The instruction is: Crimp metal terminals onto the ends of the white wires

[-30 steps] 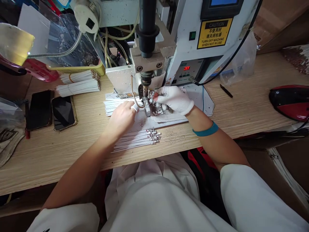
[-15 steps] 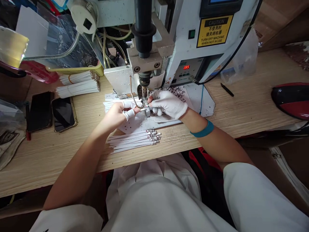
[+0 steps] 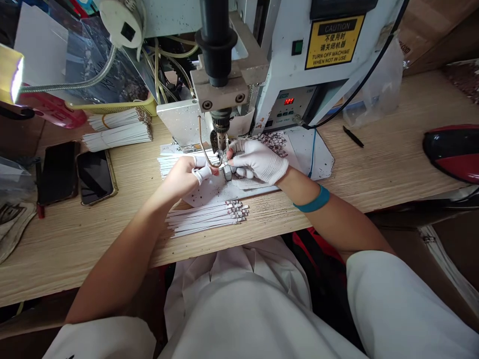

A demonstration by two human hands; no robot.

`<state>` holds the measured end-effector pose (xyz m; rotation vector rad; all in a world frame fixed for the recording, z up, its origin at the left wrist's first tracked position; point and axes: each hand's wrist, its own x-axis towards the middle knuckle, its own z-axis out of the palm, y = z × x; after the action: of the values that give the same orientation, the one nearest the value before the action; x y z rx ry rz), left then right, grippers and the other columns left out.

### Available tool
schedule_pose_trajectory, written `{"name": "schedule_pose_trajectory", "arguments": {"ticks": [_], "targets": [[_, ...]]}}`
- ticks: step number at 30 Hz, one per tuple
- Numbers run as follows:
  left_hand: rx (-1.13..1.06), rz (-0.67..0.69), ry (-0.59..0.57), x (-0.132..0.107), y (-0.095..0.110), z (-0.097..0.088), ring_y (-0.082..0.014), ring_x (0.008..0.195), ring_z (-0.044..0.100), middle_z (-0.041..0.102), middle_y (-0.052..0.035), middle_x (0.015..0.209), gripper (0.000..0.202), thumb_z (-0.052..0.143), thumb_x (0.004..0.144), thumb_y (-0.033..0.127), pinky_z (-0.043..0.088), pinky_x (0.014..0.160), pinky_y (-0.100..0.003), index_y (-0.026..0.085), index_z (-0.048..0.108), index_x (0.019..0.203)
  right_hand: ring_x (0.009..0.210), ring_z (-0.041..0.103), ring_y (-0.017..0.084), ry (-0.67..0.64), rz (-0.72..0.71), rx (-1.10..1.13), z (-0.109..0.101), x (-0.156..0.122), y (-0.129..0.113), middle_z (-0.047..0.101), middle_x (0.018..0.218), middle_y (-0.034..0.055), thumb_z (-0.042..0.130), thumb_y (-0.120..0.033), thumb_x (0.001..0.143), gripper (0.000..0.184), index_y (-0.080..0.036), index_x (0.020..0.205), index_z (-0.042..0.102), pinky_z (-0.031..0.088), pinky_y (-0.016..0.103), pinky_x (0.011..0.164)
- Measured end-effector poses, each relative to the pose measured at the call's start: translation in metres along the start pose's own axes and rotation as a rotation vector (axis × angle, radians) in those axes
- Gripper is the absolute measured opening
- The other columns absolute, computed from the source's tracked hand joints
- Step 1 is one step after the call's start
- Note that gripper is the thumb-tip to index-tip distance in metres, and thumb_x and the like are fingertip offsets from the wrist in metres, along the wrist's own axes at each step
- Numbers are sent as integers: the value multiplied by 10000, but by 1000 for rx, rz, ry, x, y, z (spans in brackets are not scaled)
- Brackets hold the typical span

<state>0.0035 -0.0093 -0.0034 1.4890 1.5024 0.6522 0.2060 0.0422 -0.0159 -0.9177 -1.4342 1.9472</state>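
Under the soldering iron tip [image 3: 222, 141] my two hands meet at a small grey metal block [image 3: 227, 172]. My left hand [image 3: 189, 172], with white covers on thumb and finger, is closed in a pinch on what looks like a thin white strip, mostly hidden. My right hand [image 3: 258, 160], in a white glove with bare fingertips, is pinched close beside the tip; what it holds is too small to make out. White strips with small metal ends [image 3: 209, 217] lie in a row nearer me. More white strips [image 3: 170, 160] lie behind my left hand.
The soldering machine [image 3: 288, 55] rises over the work, with a bent metal tube [image 3: 202, 142] by the tip. Small parts [image 3: 275, 142] are heaped behind my right hand. Two phones [image 3: 96, 177], bundled strips [image 3: 118, 137] and a lamp [image 3: 11, 75] are left; a black pen [image 3: 353, 136] is right.
The view has shifted slightly, moving the machine a little left in the picture. Both hands keep their pinches by the tip, with only slight finger movement. The red display reading looks different.
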Motion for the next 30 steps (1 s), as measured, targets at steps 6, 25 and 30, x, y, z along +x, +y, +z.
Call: {"name": "schedule_pose_trajectory", "arguments": {"ticks": [6,25,30], "targets": [[-3,61,2,1,0,-2,-106,561,477,613,-1,643,194,589,715,307,346,498,-208,134,674,737,408,450,50,0,21,20,1,-1,-1,487,588,-40,609,-68,774,138,-169,813,524,267,146,288],[-13,47,-28,4,5,-7,-130,637,516,614,-10,671,234,636,671,354,364,554,-223,129,675,722,425,461,43,-5,44,53,1,-2,-4,528,689,-3,594,-33,761,161,-161,822,518,272,160,296],[-22,39,-38,5,5,-5,-119,604,489,597,-11,655,263,652,663,382,351,525,-219,124,673,714,432,445,49,-9,41,30,3,-1,-2,507,643,-18,608,-65,772,150,-168,831,516,258,159,300]]}}
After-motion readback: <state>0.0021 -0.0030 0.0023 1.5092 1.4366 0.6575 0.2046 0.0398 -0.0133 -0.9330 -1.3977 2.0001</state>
